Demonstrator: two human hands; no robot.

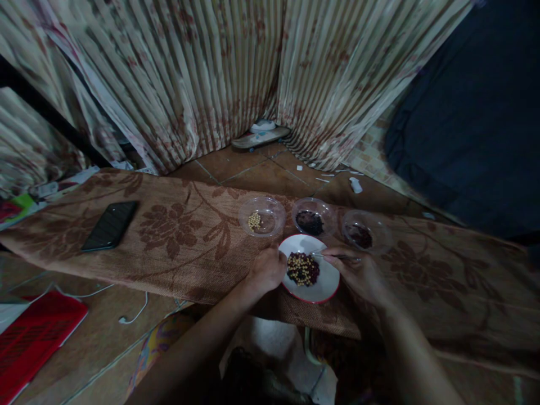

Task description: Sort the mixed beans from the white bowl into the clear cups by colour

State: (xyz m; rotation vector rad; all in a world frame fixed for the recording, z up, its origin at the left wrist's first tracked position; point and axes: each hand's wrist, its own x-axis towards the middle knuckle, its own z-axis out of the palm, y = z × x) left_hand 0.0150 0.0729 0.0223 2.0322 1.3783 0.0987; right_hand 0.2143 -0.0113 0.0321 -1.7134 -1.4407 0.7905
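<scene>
Mixed beans (302,269) are lying in a white plate (328,281) over the patterned cloth (169,270), the left hand (266,270) gripping the plate's edge and the right hand (353,274) grasping a thin metal utensil (317,255), which would be working best low and lightly, with the plate held level.

Person's forearms bare, converging from near edge: left forearm (211,333) slants far and right, right forearm (415,337) far and left. Left hand (269,269) clasped, fingers curled. Right hand (353,274) in pinch grip, fingertips pointing left. Hands apart, roughly level.
</scene>
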